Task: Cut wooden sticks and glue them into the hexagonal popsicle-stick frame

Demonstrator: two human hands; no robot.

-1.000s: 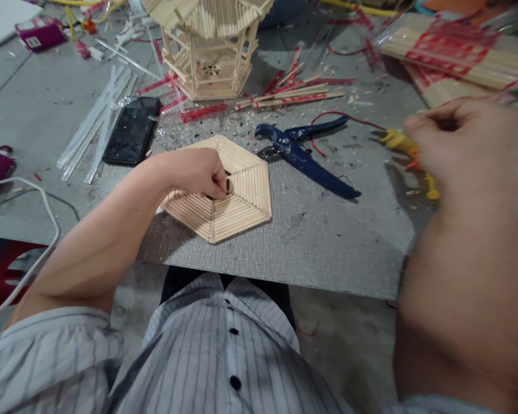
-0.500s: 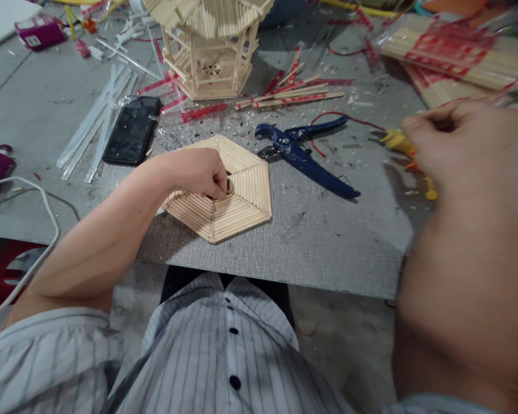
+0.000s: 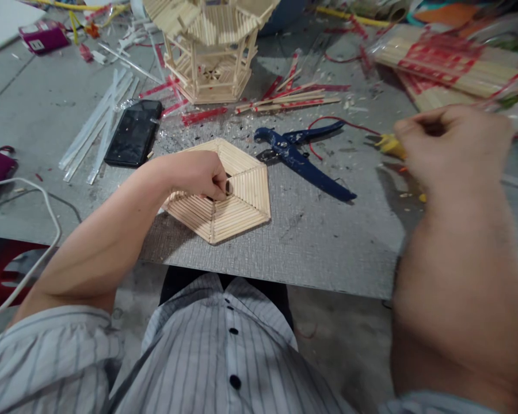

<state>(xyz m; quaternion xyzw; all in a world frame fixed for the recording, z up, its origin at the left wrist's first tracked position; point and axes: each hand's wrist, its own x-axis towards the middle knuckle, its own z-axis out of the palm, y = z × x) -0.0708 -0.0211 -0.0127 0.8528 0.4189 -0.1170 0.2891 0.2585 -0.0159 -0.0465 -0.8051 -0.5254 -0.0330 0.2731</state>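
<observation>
My left hand (image 3: pixel 201 174) rests over a flat hexagonal panel of light wooden sticks (image 3: pixel 242 198). Its fingers are pinched together at the panel's small central opening, and what lies between them is hidden. Out to the right, my right hand (image 3: pixel 455 146) is raised above the table with thumb and fingers curled closed; I cannot make out what they hold. A yellow object (image 3: pixel 391 145) shows partly behind that hand, with a red cord (image 3: pixel 358 127) running towards it. Dark blue cutters (image 3: pixel 304 164) lie to the right of the panel.
A pavilion-like model of sticks (image 3: pixel 216 57) stands behind the panel. A black phone (image 3: pixel 133 132) and clear glue sticks (image 3: pixel 92 129) lie at left, loose sticks (image 3: pixel 293 99) behind the cutters. Bagged sticks (image 3: pixel 449 60) are at back right; a white cable (image 3: pixel 47 210) crosses the left edge.
My right hand has shifted slightly left and stays closed. My left hand keeps its pinch at the panel's middle. The whole view has moved a little.
</observation>
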